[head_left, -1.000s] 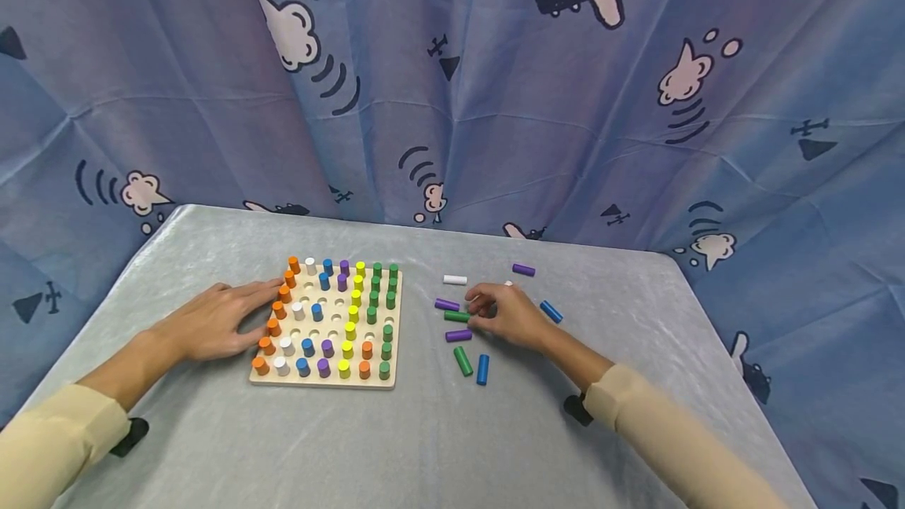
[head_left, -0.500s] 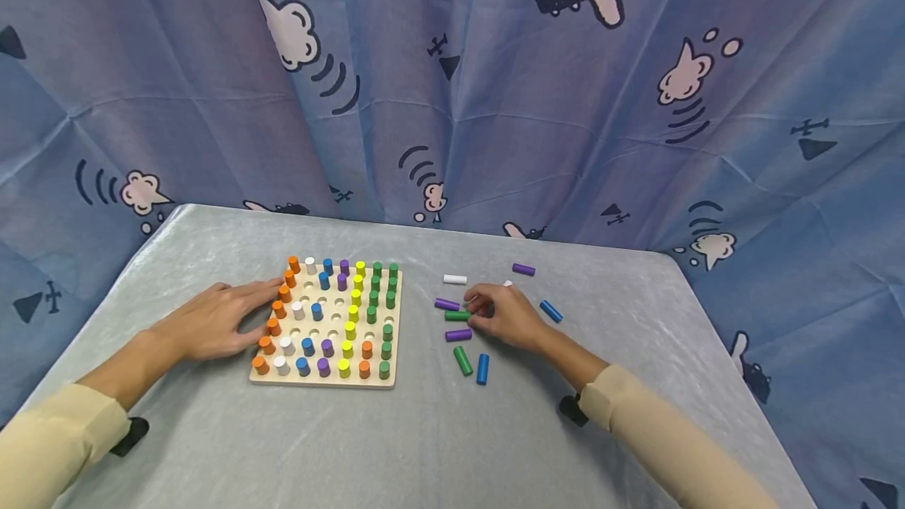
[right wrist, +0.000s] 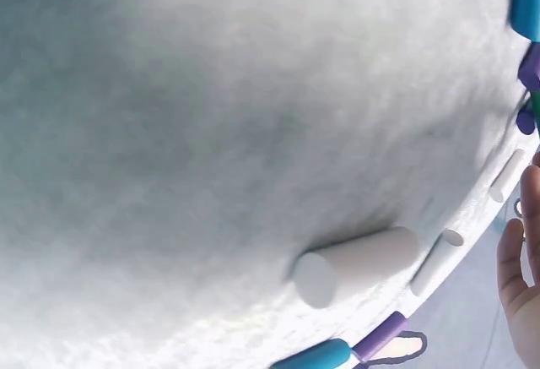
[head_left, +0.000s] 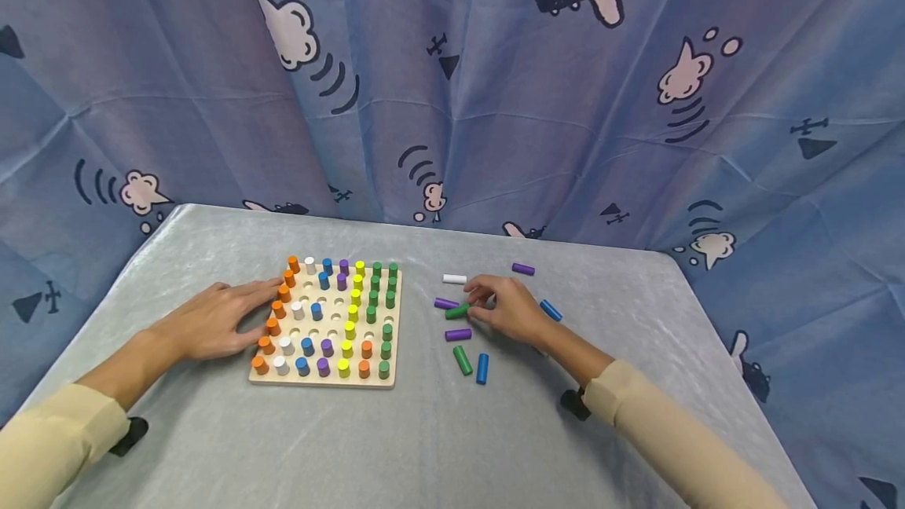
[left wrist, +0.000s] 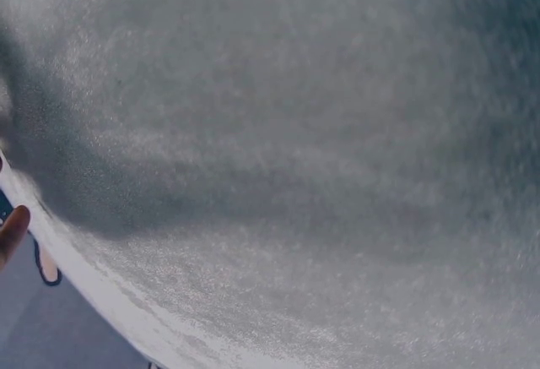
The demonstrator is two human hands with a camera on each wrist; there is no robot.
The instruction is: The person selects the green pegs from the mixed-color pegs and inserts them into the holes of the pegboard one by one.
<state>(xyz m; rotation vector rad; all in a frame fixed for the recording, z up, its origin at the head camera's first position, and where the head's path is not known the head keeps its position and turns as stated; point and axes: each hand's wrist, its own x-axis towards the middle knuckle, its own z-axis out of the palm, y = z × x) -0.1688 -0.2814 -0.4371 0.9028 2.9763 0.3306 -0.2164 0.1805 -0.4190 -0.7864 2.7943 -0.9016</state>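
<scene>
In the head view a square wooden pegboard [head_left: 334, 382] stands on the table, with upright orange, white, blue, purple, yellow and green pegs in rows and several bare holes. My left hand [head_left: 215, 320] lies flat at the board's left side, fingers stretched out to its orange pegs [head_left: 279, 309]. To the right of the board, my right hand [head_left: 511, 310] pinches one end of a green peg [head_left: 456, 312] between thumb and fingers. That peg is tilted, its held end higher. A purple peg [head_left: 446, 303] lies just behind it, another purple peg [head_left: 458, 335] in front.
Loose on the grey cloth lie a green peg [head_left: 463, 360], blue pegs [head_left: 482, 368] [head_left: 551, 310], a white peg [head_left: 455, 279] and a purple peg [head_left: 523, 269]. The right wrist view shows a white peg [right wrist: 359, 266] close by. A patterned blue curtain [head_left: 452, 100] hangs behind the table.
The green peg at my right fingertips lay level before and now tilts up at its right end. My right hand has risen slightly. The left hand has stayed in place.
</scene>
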